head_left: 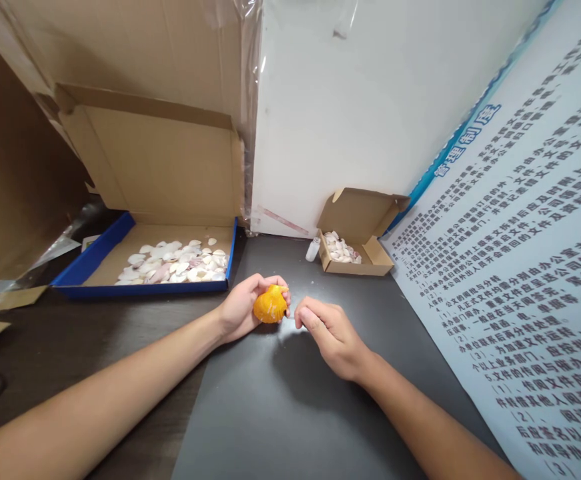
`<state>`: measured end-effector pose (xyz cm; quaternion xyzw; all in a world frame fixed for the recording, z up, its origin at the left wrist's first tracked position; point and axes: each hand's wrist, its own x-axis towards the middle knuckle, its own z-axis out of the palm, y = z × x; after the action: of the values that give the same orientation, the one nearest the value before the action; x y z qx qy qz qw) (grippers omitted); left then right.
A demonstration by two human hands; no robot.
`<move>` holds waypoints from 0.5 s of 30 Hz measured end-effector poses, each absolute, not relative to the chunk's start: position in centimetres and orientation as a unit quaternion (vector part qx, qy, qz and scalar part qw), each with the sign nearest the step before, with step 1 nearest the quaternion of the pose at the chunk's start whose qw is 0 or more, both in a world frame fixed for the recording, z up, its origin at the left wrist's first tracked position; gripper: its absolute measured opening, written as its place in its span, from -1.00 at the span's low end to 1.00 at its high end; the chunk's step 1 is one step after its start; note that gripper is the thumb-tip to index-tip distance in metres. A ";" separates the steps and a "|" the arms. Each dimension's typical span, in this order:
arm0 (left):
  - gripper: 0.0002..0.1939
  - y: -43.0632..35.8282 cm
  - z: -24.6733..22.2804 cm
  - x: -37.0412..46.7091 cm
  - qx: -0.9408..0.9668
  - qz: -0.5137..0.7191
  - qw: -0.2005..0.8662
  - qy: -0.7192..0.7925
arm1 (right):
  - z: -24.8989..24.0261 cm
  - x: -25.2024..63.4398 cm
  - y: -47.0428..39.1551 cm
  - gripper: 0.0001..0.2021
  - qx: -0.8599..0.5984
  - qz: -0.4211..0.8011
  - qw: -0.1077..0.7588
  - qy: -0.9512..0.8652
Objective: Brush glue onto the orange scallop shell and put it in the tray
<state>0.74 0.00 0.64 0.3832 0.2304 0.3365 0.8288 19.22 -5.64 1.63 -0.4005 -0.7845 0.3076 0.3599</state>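
The left hand [243, 307] grips an orange shell [270, 305] over the grey mat [250, 407] on the table [70, 347], in from the table's far edge. The right hand [333, 337] is closed in a pinch on a thin item [290, 317], too small to identify, at the shell's right side. A blue-rimmed box [140, 289] of white shells [180, 263] stands toward the far left corner; a small carton [355, 268] and a bottle [313, 250] stand near the far edge, right of it.
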 end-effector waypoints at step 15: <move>-0.78 0.0 0.7 0.9 0.374 0.337 0.835 0.223 | 1.6 19.2 -5.7 -0.64 -0.399 0.329 0.361 -0.776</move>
<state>0.90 0.03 0.72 0.3742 0.2234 0.3365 0.8347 19.22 -5.68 1.65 -0.3991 -0.7758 0.3292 0.3613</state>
